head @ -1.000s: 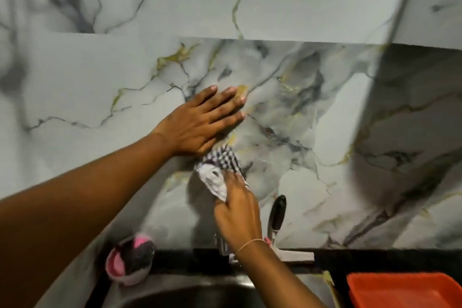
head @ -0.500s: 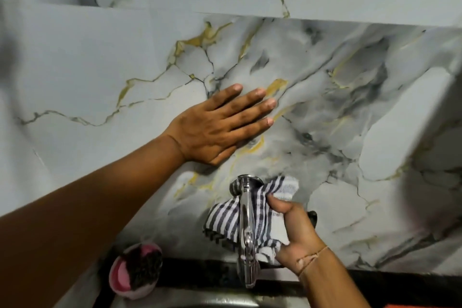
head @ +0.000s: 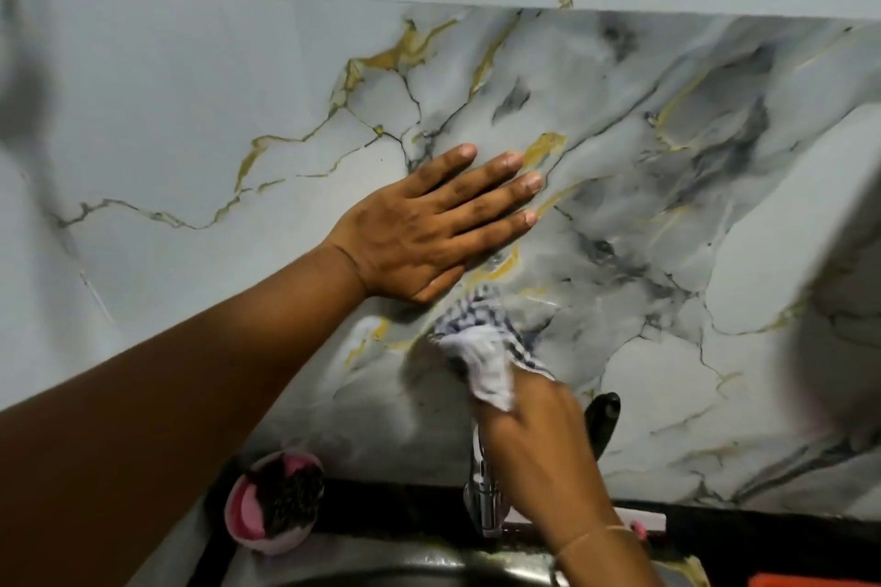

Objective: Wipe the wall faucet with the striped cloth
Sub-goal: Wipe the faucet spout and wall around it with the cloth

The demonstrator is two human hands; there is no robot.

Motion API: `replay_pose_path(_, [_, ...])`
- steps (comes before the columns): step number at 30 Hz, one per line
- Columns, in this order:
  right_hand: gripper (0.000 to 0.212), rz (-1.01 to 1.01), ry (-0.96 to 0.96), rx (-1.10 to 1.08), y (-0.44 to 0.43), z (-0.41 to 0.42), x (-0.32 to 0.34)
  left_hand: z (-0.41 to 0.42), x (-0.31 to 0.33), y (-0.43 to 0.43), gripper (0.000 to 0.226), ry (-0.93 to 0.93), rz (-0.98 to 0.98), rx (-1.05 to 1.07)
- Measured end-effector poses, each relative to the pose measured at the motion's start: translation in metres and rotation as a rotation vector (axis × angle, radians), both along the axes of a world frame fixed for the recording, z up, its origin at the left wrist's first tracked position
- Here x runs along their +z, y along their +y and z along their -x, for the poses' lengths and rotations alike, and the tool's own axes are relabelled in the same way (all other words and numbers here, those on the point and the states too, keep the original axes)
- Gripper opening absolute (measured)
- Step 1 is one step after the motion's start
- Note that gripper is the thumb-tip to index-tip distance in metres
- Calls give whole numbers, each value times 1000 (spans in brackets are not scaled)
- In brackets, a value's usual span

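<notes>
A: Since the earlier frame, the striped cloth (head: 486,348) has been carried up from the spout's side to the top of the wall faucet (head: 482,489), against the marble wall (head: 190,119).

B: And the grip?

A: The cloth is clamped in the right hand (head: 538,448), bunched just beyond the fingers; only the chrome spout is seen, below that hand. The left hand (head: 429,229) is laid flat, fingers apart, on the wall above the cloth.

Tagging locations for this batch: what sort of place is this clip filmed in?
Most likely a home kitchen, at the sink. A chrome faucet comes off a marble-patterned tiled wall above a metal sink, and a pink scrubber holder sits beside it.
</notes>
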State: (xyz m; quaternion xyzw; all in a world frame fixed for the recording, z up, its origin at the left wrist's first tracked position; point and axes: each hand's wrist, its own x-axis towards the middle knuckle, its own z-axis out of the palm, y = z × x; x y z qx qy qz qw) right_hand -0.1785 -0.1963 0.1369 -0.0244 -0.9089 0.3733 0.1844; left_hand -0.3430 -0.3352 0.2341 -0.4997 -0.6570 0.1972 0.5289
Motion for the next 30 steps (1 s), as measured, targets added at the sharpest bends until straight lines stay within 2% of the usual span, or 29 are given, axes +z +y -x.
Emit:
replay_pose_path(1, [35,-228,-46,37,-10,1,6,-1,0,0,65,-1,-5,-4])
replay_pose_path(3, [47,-537,-163,90,-28,5,14,-1,0,0,66,-5,-4,-10])
replay_pose_path(7, [33,-1027,-157,259,-42,9,28,0,2,0,67,10,-10,-13])
replay_pose_path(10, [34,-1383,-180,441,-50,18,30,0,1,-1,67,5,-4,-10])
replay_pose_path(12, [42,-1512,-253,461,-59,28,30,1,0,-2,67,-2,6,-4])
replay_pose_path(15, [47,-1505,-316,429,-65,43,32,2,0,-3,66,-4,-1,-11])
replay_pose_path(17, [44,-1364,-341,424,-54,43,42,3,0,-1,65,-4,-2,-23])
replay_pose_path(18, [41,-1229,-331,414,-44,38,49,3,0,0,65,-1,-5,-28])
replay_pose_path(20, [35,-801,-221,362,-22,22,50,2,-1,0,65,1,-13,-28])
replay_pose_path(22, [39,-401,-131,231,-13,-1,32,0,-2,0,65,-10,-12,-29])
replay_pose_path(24, [40,113,-209,12,-18,-15,12,0,0,-1,64,-11,-3,-25])
replay_pose_path(26, [31,798,-394,-78,-12,-11,8,2,0,-2,66,-6,2,-10])
replay_pose_path(28, [45,1375,-595,3,4,8,9,2,-1,-2,68,-2,-2,-11])
replay_pose_path(30, [57,1698,-640,125,16,24,11,4,-1,-1,69,11,-16,-22])
